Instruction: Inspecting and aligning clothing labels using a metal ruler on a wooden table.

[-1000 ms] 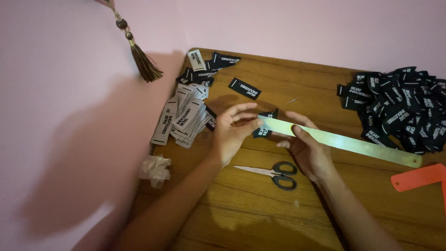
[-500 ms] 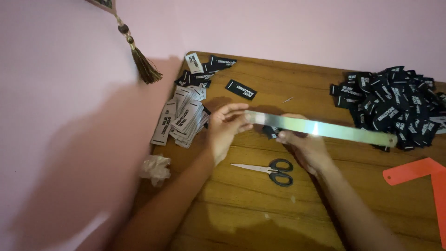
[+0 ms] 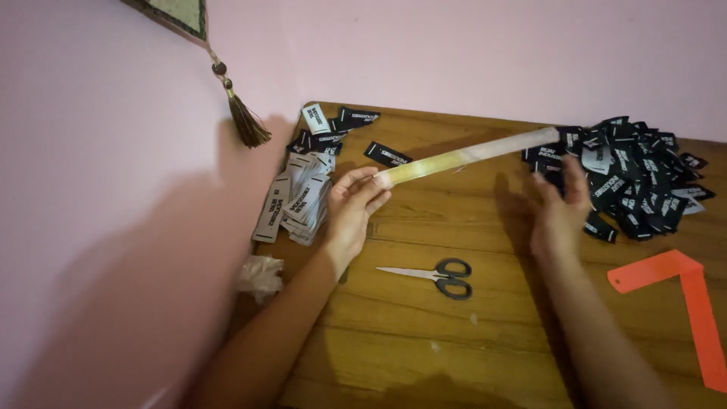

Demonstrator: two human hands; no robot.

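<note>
the left hand (image 3: pixel 352 208) pinches one end of a long pale metal ruler (image 3: pixel 469 155) slanting toward the open, empty right hand (image 3: pixel 559 208).

Pale yellowish ruler (image 3: pixel 469 155); black labels (image 3: pixel 636 174); black-handled scissors (image 3: pixel 435 274); orange strip (image 3: pixel 685 299).
</note>
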